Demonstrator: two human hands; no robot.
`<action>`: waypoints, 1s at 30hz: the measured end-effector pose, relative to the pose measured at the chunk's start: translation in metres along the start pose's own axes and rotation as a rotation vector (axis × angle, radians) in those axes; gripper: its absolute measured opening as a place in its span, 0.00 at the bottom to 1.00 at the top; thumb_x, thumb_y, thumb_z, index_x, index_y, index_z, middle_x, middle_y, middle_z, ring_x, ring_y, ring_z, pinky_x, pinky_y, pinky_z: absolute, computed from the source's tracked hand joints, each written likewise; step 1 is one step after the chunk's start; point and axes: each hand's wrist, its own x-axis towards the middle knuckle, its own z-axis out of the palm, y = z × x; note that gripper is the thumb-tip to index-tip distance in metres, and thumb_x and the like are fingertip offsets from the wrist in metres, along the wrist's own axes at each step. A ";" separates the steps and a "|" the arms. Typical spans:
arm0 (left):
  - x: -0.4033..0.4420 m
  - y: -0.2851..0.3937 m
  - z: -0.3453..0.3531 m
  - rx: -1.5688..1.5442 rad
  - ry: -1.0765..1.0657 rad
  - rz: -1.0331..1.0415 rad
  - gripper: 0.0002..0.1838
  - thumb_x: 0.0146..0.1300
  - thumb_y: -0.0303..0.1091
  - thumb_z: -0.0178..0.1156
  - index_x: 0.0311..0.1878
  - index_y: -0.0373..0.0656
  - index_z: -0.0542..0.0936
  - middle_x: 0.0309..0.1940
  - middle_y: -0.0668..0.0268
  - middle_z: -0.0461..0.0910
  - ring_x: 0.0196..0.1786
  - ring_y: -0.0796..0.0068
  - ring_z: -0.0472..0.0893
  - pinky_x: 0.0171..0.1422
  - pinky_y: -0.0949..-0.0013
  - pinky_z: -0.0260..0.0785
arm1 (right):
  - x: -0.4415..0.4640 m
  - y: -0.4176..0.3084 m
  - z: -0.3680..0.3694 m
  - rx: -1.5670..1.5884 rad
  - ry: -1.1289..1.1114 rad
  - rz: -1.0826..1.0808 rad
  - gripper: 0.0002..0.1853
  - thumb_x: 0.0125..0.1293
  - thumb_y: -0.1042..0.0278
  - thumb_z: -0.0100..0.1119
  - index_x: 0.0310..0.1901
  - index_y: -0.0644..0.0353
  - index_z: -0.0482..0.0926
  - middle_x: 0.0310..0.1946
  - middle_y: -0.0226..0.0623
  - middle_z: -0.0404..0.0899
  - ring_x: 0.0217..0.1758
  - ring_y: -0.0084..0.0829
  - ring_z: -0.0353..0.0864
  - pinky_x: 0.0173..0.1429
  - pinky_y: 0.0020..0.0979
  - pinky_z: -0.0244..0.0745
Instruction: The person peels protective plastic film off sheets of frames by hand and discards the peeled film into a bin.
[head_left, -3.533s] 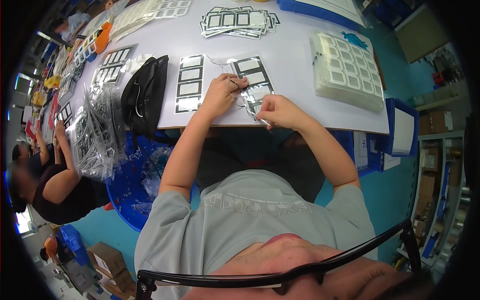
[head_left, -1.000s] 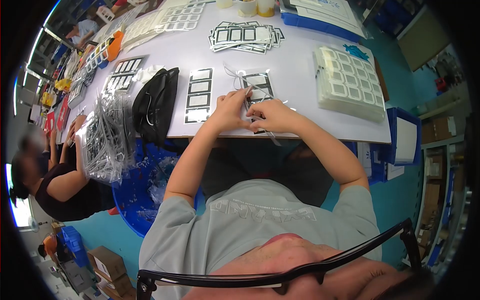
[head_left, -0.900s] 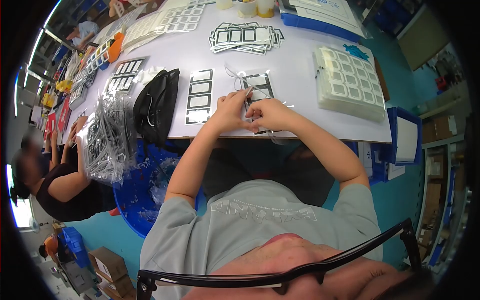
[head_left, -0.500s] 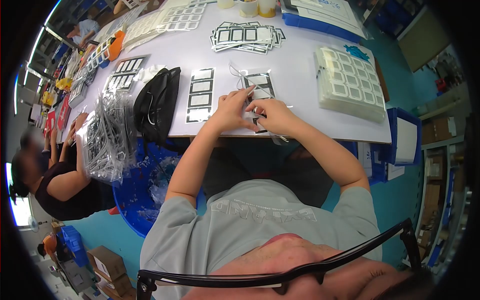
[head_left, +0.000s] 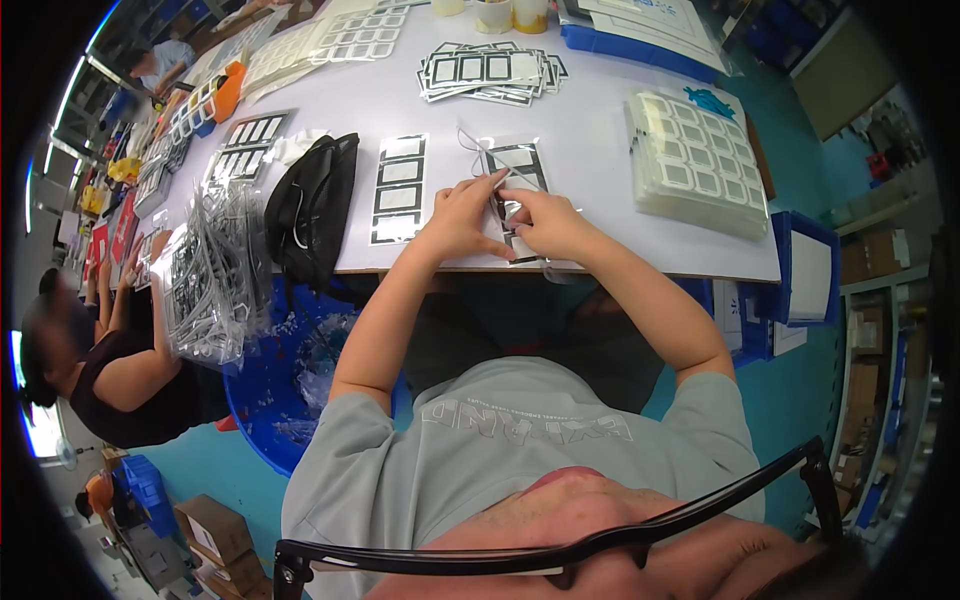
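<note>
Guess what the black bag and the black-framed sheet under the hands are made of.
Black bag: likely soft synthetic fabric, faintly glossy, with slumped folds. Black-framed sheet: probably thin plastic or coated card; it lies flat with a clear, shiny margin.

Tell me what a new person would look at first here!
Probably the big black glasses, stretched across the bottom of the picture. Next might be the black pouch, dark against the pale table, left of a black-framed sheet. Then maybe the shiny plastic bundle, left of the pouch.
</note>
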 end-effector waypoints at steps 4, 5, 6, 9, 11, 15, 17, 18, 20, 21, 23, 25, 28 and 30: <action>0.001 0.000 -0.001 0.013 -0.005 -0.002 0.77 0.32 0.57 0.91 0.88 0.51 0.58 0.76 0.56 0.76 0.81 0.53 0.70 0.82 0.47 0.50 | 0.001 0.009 -0.009 0.108 -0.042 0.022 0.32 0.66 0.70 0.67 0.73 0.49 0.79 0.46 0.37 0.93 0.54 0.40 0.90 0.62 0.47 0.75; 0.001 0.000 -0.001 0.016 -0.011 -0.011 0.78 0.31 0.58 0.91 0.88 0.49 0.58 0.75 0.56 0.76 0.81 0.53 0.70 0.81 0.47 0.51 | 0.000 0.008 -0.013 0.118 -0.053 0.018 0.31 0.66 0.69 0.68 0.72 0.49 0.79 0.46 0.37 0.93 0.53 0.40 0.91 0.61 0.47 0.75; 0.001 0.001 -0.003 0.019 -0.017 -0.019 0.79 0.31 0.58 0.90 0.88 0.47 0.57 0.75 0.56 0.77 0.81 0.54 0.70 0.81 0.46 0.53 | -0.004 0.008 -0.018 -0.011 0.002 -0.025 0.31 0.66 0.67 0.70 0.72 0.49 0.79 0.46 0.37 0.93 0.52 0.41 0.91 0.60 0.46 0.76; 0.003 -0.001 -0.004 0.006 -0.021 -0.026 0.82 0.29 0.60 0.91 0.89 0.43 0.54 0.74 0.56 0.78 0.80 0.53 0.71 0.80 0.45 0.54 | -0.018 -0.002 -0.040 -0.328 0.134 -0.039 0.32 0.63 0.52 0.77 0.68 0.49 0.82 0.44 0.34 0.91 0.48 0.38 0.89 0.63 0.45 0.69; 0.004 -0.003 -0.004 0.002 -0.015 -0.015 0.84 0.29 0.60 0.91 0.89 0.41 0.52 0.73 0.57 0.79 0.80 0.53 0.71 0.80 0.45 0.55 | -0.031 -0.002 -0.037 -0.373 0.267 -0.111 0.33 0.60 0.49 0.79 0.67 0.48 0.83 0.42 0.32 0.89 0.49 0.36 0.87 0.64 0.43 0.64; 0.004 -0.003 -0.004 0.019 -0.005 0.024 0.85 0.28 0.61 0.91 0.89 0.40 0.51 0.74 0.58 0.79 0.80 0.53 0.71 0.80 0.44 0.56 | -0.043 0.003 -0.023 -0.541 0.507 -0.334 0.41 0.53 0.37 0.82 0.67 0.48 0.83 0.62 0.44 0.78 0.70 0.46 0.74 0.72 0.50 0.57; 0.004 -0.004 -0.004 0.029 -0.005 0.035 0.85 0.28 0.62 0.90 0.88 0.40 0.52 0.74 0.58 0.79 0.80 0.53 0.71 0.80 0.44 0.56 | -0.041 0.011 -0.020 -0.561 0.611 -0.430 0.47 0.50 0.31 0.81 0.69 0.48 0.81 0.74 0.52 0.64 0.77 0.57 0.61 0.78 0.60 0.51; 0.004 -0.004 -0.003 0.033 -0.006 0.034 0.85 0.28 0.62 0.90 0.88 0.40 0.52 0.74 0.59 0.79 0.80 0.53 0.71 0.80 0.44 0.56 | -0.039 0.013 -0.020 -0.559 0.656 -0.391 0.48 0.50 0.30 0.81 0.70 0.48 0.81 0.74 0.52 0.63 0.77 0.57 0.61 0.78 0.61 0.51; 0.004 -0.004 -0.003 0.037 -0.010 0.033 0.84 0.28 0.62 0.90 0.88 0.40 0.53 0.74 0.59 0.79 0.80 0.53 0.71 0.80 0.44 0.56 | -0.035 0.015 -0.019 -0.555 0.746 -0.312 0.50 0.50 0.29 0.81 0.71 0.48 0.79 0.74 0.52 0.63 0.75 0.58 0.62 0.78 0.64 0.50; 0.004 -0.004 -0.004 0.037 -0.013 0.035 0.84 0.27 0.61 0.91 0.88 0.40 0.53 0.74 0.59 0.79 0.80 0.53 0.71 0.80 0.44 0.56 | -0.032 0.023 -0.015 -0.523 0.731 -0.265 0.49 0.51 0.31 0.82 0.71 0.49 0.79 0.72 0.52 0.65 0.72 0.54 0.66 0.76 0.61 0.56; 0.005 -0.003 -0.005 0.036 -0.019 0.038 0.84 0.27 0.61 0.91 0.88 0.40 0.53 0.74 0.59 0.79 0.79 0.53 0.72 0.80 0.44 0.55 | -0.026 0.042 -0.009 -0.460 0.706 -0.175 0.46 0.55 0.36 0.83 0.72 0.50 0.78 0.67 0.51 0.69 0.65 0.48 0.74 0.71 0.55 0.67; 0.006 -0.002 -0.006 0.034 -0.029 0.036 0.84 0.27 0.60 0.91 0.88 0.41 0.53 0.74 0.59 0.80 0.78 0.53 0.72 0.80 0.44 0.55 | -0.025 0.039 -0.021 -0.051 0.525 -0.029 0.42 0.59 0.40 0.82 0.70 0.52 0.78 0.62 0.50 0.75 0.61 0.46 0.78 0.66 0.49 0.73; 0.009 0.001 -0.008 0.039 -0.058 0.013 0.84 0.28 0.57 0.92 0.90 0.46 0.51 0.75 0.62 0.78 0.78 0.54 0.72 0.81 0.45 0.53 | -0.027 0.038 -0.032 0.104 0.553 0.003 0.25 0.65 0.60 0.79 0.61 0.55 0.83 0.43 0.39 0.84 0.44 0.33 0.84 0.48 0.34 0.80; 0.009 0.000 -0.006 0.011 -0.021 0.037 0.84 0.27 0.58 0.92 0.89 0.43 0.53 0.71 0.60 0.80 0.76 0.52 0.73 0.80 0.45 0.54 | -0.029 0.043 -0.043 0.205 0.591 0.031 0.20 0.65 0.66 0.77 0.58 0.56 0.85 0.39 0.35 0.85 0.38 0.31 0.84 0.46 0.34 0.81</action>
